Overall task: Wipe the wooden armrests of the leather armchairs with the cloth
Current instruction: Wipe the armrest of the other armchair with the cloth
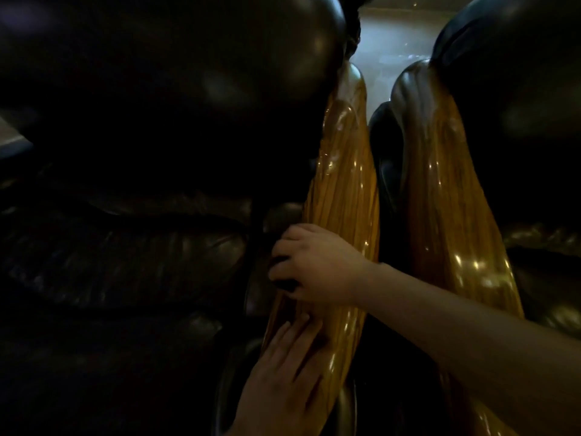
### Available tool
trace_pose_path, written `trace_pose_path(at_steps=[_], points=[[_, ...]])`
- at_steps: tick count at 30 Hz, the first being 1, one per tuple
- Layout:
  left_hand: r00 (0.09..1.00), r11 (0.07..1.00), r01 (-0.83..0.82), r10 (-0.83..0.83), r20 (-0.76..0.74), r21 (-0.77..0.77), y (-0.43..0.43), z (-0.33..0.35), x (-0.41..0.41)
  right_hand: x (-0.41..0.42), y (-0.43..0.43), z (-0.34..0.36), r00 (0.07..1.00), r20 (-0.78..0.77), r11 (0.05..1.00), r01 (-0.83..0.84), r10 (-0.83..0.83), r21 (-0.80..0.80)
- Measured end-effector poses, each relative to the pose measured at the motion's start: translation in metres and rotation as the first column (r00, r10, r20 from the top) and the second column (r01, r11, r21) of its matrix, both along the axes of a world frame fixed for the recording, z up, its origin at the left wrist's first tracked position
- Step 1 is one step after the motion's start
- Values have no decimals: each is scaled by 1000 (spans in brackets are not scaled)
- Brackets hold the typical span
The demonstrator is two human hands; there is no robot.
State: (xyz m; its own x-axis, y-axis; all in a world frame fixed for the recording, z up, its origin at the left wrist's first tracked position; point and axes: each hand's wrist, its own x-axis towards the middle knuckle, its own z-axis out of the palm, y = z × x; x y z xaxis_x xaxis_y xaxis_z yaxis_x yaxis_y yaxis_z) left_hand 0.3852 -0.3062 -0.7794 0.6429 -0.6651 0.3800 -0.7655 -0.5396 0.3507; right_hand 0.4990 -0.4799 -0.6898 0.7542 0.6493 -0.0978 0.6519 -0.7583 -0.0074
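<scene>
Right hand (317, 265) curled over the left chair's wooden armrest (342, 190), fingers closed on something dark at its inner edge (probably the cloth (284, 283), too dim to confirm). Left hand (283, 372) open, flat on the same armrest just below. Second armrest (452, 190) right of both hands, untouched. Black leather seat (119, 256) to their left.

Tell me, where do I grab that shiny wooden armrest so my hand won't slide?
Take the armrest across its narrow width from above, curling your fingers over the edge beside the seat cushion, as the right hand does. It is long, rounded and glossy, so a wrapping grip probably holds better than a flat palm like the left hand.
</scene>
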Motion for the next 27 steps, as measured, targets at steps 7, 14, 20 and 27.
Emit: trace_pose_path(at_steps=[7,14,20,27], points=[[1000,997,-21,22,12,-68,-4,-26,-3,-7,-56,-19,899,212,874,279,-383,397],[1000,1000,13,-13,-11,11,0,-37,-3,94,18,0,960,53,910,279,-276,-306],[1000,999,20,-20,22,30,1,-26,-2,121,59,-13,942,-220,687,16,-254,-727],[998,991,53,-57,28,120,6,-25,1,43,34,-8,999,-42,977,-41,33,-207]])
